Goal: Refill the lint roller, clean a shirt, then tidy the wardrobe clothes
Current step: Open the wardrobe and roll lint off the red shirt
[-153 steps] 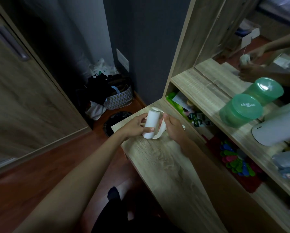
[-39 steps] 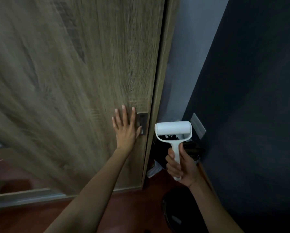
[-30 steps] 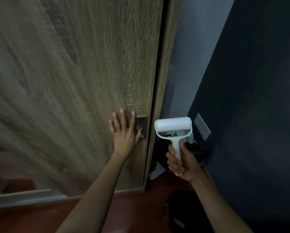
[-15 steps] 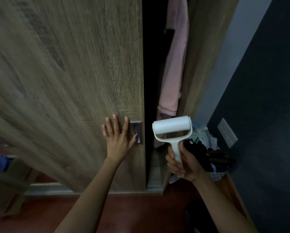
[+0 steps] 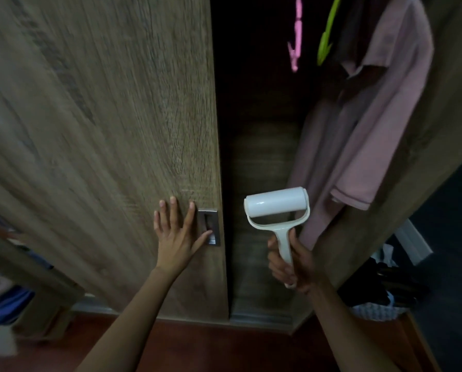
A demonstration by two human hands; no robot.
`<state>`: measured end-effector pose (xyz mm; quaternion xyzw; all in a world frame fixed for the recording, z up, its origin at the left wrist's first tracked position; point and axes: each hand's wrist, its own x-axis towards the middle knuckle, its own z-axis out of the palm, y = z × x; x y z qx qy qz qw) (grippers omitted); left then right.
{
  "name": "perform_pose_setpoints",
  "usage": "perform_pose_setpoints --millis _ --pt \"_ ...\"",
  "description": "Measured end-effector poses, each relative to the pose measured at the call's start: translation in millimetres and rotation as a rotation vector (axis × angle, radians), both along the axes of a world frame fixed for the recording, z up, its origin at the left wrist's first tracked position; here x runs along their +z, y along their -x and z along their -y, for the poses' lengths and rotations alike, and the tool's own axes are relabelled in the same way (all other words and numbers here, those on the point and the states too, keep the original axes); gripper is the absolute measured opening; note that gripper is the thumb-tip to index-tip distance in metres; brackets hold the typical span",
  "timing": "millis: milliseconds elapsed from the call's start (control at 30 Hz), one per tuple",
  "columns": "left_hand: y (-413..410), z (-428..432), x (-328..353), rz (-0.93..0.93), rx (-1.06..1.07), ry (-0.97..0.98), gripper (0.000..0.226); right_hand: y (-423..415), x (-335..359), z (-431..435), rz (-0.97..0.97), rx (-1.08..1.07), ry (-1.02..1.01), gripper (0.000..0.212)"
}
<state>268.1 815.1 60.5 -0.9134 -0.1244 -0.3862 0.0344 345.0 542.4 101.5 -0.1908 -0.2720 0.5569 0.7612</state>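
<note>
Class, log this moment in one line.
left hand: flat on wardrobe door | right hand: grips lint roller | pink shirt: hanging

no readable text, no labels or nos. on anything

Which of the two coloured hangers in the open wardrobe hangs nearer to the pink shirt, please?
The green hanger: it hangs right beside the pink shirt, while the pink hanger hangs further left, against the dark interior.
</note>
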Motion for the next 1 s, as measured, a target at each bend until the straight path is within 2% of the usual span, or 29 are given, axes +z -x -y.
perform_pose_setpoints --millis 267,467,733,867,1000 --pt "34.6 -79.1 3.7 -0.053 0.007 0.018 0.088 19.8 -7.0 -71.1 -0.002 0.035 -0.071 0.052" --pt "60.4 -128.2 6.3 -0.100 0.036 0.087 0.092 30.5 -5.5 -108.2 -0.031 0.078 -0.043 0.051" --pt "69.8 -134.9 25.4 -0.073 0.122 0.283 0.124 24.1 10.1 -148.2 -0.090 0.147 0.016 0.061" --pt "75.6 -145.0 28.1 -0.080 0.155 0.318 0.125 23.6 13.6 -163.3 -0.060 0.178 0.061 0.059" --pt "81.6 -155.6 30.1 -0.080 0.167 0.362 0.125 26.4 15.4 -173.3 -0.055 0.218 0.022 0.053"
